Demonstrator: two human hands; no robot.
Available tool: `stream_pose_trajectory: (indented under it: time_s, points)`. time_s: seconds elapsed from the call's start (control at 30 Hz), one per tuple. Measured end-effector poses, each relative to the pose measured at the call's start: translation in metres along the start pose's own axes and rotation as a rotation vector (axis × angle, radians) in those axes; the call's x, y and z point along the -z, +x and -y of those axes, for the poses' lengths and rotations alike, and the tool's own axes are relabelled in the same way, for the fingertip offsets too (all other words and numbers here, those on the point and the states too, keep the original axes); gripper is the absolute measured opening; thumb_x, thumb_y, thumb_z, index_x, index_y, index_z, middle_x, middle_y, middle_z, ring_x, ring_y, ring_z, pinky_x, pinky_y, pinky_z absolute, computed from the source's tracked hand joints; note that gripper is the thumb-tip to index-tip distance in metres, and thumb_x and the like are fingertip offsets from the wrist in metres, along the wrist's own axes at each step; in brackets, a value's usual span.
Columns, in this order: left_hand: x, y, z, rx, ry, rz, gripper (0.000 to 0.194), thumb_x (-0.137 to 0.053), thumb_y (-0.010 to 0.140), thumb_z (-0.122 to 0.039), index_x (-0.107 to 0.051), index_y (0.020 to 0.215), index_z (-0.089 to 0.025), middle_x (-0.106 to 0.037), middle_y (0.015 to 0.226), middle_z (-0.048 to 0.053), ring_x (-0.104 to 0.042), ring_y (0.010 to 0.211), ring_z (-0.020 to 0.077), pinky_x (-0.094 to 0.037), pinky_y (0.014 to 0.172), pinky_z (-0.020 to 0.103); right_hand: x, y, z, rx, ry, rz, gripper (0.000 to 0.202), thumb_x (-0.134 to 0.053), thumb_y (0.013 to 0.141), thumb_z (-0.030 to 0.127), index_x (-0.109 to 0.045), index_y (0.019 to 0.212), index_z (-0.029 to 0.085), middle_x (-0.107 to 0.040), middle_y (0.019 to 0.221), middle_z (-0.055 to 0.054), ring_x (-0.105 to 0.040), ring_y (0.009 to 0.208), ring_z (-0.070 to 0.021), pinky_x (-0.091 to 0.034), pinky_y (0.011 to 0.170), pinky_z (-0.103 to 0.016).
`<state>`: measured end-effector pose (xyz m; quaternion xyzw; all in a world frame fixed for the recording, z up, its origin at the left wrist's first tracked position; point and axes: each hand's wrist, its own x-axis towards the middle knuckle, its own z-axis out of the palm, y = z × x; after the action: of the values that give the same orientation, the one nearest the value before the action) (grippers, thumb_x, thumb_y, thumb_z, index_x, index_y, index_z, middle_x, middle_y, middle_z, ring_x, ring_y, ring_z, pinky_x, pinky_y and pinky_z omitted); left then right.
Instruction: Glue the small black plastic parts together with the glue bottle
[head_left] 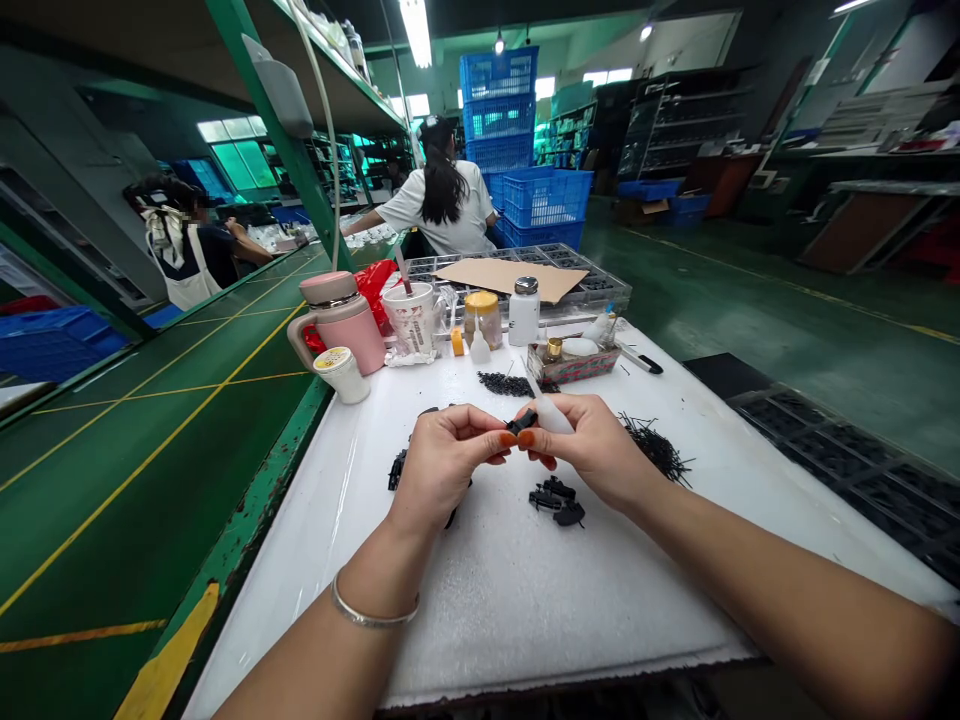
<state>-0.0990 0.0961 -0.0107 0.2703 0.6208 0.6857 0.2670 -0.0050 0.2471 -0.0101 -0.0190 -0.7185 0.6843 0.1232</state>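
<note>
Part [523, 421], small, black plastic, above white tabletop [480, 610], pinched by left hand [444, 455], right hand [586, 440]; right also holds white plastic nozzle bottle [553, 413]. Judged midway: thin black pins [658, 450] heaped on tabletop; finished count unclear.

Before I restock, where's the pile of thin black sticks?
In the head view, the stick pile lies right of the right hand, on the white tabletop.

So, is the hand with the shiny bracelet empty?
No, the left hand, with a silver bracelet around its wrist, pinches a small black piece in its fingers, together with the right hand.
</note>
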Motion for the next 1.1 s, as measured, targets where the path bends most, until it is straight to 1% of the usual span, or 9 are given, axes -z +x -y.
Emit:
stream_pose_trajectory:
  time_s: [0.23,0.47,0.57,0.73,0.83,0.9,0.97,1.03,1.1]
  points:
    - [0.000,0.002,0.005,0.027,-0.030,0.023,0.028,-0.082,0.066,-0.034,-0.065,0.073,-0.012,-0.065,0.066,0.004,-0.062,0.063,0.0135,-0.050,0.060,0.021,-0.001,0.000,0.000,0.033,0.016,-0.050,0.034,-0.076,0.071,0.046,-0.060,0.073,0.016,-0.057,0.063,0.001,-0.050,0.054,-0.0105,-0.041,0.051,-0.025]
    - [0.000,0.002,0.005,0.066,-0.085,0.041,0.026,-0.080,0.069,-0.033,-0.067,0.073,-0.011,-0.067,0.071,0.006,-0.062,0.065,0.0118,-0.051,0.060,0.018,0.005,0.001,0.003,0.035,0.025,-0.077,0.036,-0.077,0.069,0.046,-0.059,0.070,0.015,-0.060,0.061,0.000,-0.051,0.053,-0.0101,-0.041,0.049,-0.024]
    - [0.009,0.004,-0.002,0.051,-0.127,-0.059,0.026,-0.080,0.070,-0.033,-0.067,0.074,-0.011,-0.067,0.075,0.006,-0.061,0.064,0.0095,-0.050,0.058,0.015,0.015,0.002,0.007,0.057,0.036,-0.147,0.036,-0.079,0.067,0.046,-0.060,0.070,0.015,-0.060,0.059,-0.001,-0.051,0.051,-0.0107,-0.041,0.047,-0.024]
    - [0.036,0.006,-0.019,-0.106,-0.301,-0.351,0.029,-0.085,0.062,-0.028,-0.064,0.075,-0.013,-0.064,0.074,0.002,-0.059,0.063,0.0062,-0.050,0.057,0.010,0.039,0.005,0.015,0.146,-0.045,-0.260,0.030,-0.079,0.068,0.041,-0.066,0.073,0.015,-0.061,0.060,-0.002,-0.053,0.053,-0.0124,-0.044,0.048,-0.026]
    - [0.042,0.007,-0.027,-0.145,-0.391,-0.427,0.031,-0.085,0.060,-0.025,-0.063,0.079,-0.014,-0.062,0.075,0.000,-0.059,0.065,0.0052,-0.050,0.058,0.007,0.049,0.005,0.019,0.168,-0.083,-0.269,0.028,-0.079,0.069,0.040,-0.068,0.074,0.015,-0.061,0.060,-0.001,-0.054,0.053,-0.0127,-0.045,0.049,-0.027]
    - [0.038,0.009,-0.031,-0.135,-0.393,-0.418,0.030,-0.084,0.061,-0.025,-0.063,0.080,-0.015,-0.061,0.074,-0.001,-0.058,0.065,0.0047,-0.050,0.058,0.007,0.053,0.006,0.020,0.168,-0.077,-0.262,0.028,-0.078,0.069,0.040,-0.067,0.073,0.014,-0.060,0.059,-0.001,-0.054,0.052,-0.0122,-0.044,0.049,-0.028]
    - [0.029,0.016,-0.033,-0.088,-0.320,-0.367,0.030,-0.083,0.062,-0.027,-0.062,0.080,-0.015,-0.060,0.074,-0.001,-0.057,0.062,0.0048,-0.050,0.056,0.009,0.055,0.007,0.020,0.170,-0.050,-0.260,0.028,-0.078,0.070,0.039,-0.066,0.073,0.014,-0.060,0.058,-0.001,-0.053,0.051,-0.0115,-0.044,0.048,-0.027]
    - [0.016,0.029,-0.032,-0.006,-0.136,-0.232,0.029,-0.081,0.065,-0.031,-0.064,0.083,-0.015,-0.062,0.077,0.001,-0.057,0.064,0.0068,-0.050,0.054,0.012,0.056,0.008,0.019,0.178,-0.011,-0.264,0.027,-0.076,0.072,0.038,-0.065,0.073,0.013,-0.061,0.061,-0.001,-0.053,0.052,-0.0112,-0.044,0.048,-0.026]
    - [0.003,0.046,-0.026,0.040,0.173,-0.035,0.025,-0.075,0.071,-0.033,-0.067,0.087,-0.016,-0.066,0.083,0.004,-0.060,0.070,0.0110,-0.051,0.056,0.017,0.057,0.009,0.017,0.192,0.014,-0.267,0.026,-0.074,0.074,0.037,-0.064,0.075,0.013,-0.061,0.063,-0.002,-0.054,0.053,-0.0114,-0.044,0.049,-0.026]
